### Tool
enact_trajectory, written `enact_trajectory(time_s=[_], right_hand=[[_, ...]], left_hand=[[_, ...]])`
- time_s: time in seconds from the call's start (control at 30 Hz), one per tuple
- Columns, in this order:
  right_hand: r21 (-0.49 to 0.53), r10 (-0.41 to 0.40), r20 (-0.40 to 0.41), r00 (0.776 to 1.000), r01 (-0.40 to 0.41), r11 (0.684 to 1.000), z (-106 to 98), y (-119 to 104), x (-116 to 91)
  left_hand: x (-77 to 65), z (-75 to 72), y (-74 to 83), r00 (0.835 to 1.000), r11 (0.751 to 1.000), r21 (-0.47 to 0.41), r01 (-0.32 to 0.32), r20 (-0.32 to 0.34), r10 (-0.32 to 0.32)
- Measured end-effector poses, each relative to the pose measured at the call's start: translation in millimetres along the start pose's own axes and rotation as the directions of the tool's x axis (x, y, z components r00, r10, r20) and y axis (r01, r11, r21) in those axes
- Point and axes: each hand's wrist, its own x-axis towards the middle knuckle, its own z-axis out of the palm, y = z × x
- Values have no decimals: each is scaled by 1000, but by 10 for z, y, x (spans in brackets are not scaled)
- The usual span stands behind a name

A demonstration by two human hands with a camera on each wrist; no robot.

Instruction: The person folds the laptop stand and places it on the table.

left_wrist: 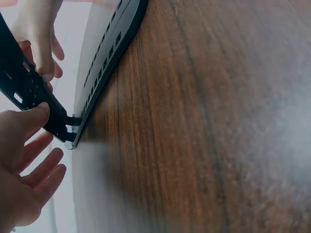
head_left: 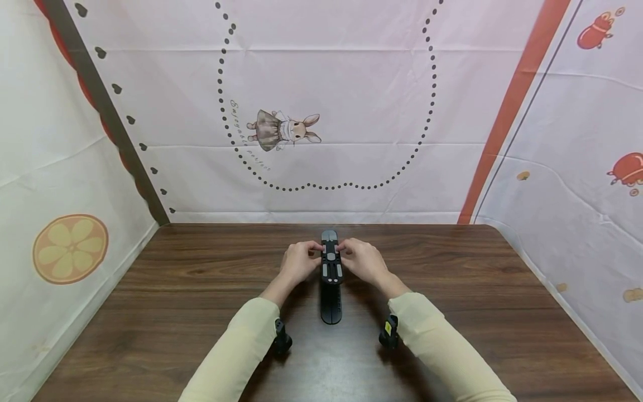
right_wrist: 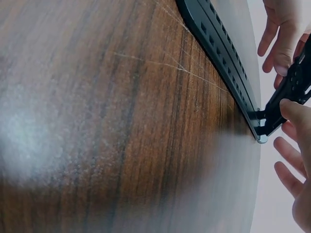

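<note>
A black folding stand (head_left: 331, 308) stands on the table, its slotted base flat and its upper arm (head_left: 330, 272) raised at an angle from the hinge at the far end. Grey pads show on that arm. My left hand (head_left: 300, 261) pinches the arm's left edge, thumb on the plate. Opposite it, my right hand (head_left: 365, 260) pinches the right edge in the same way. In the left wrist view, the other fingers of the left hand (left_wrist: 29, 165) spread below the arm. The right wrist view has the right hand's thumb (right_wrist: 289, 108) against the arm near the hinge.
The dark wood table (head_left: 211, 312) ends at a printed white cloth (head_left: 351, 111) hanging behind it. More cloth hangs at the left side (head_left: 55, 167) and the right side (head_left: 567, 195). A small black camera sits at each wrist.
</note>
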Motion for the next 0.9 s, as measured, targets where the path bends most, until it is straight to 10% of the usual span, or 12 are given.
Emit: enact_trajectory(time_s=[0.9], right_hand=[[-93,-105,49,993,109,990,106,89,-38]], left_hand=[[-27,84,-38,994,974,196,-111,4,113]])
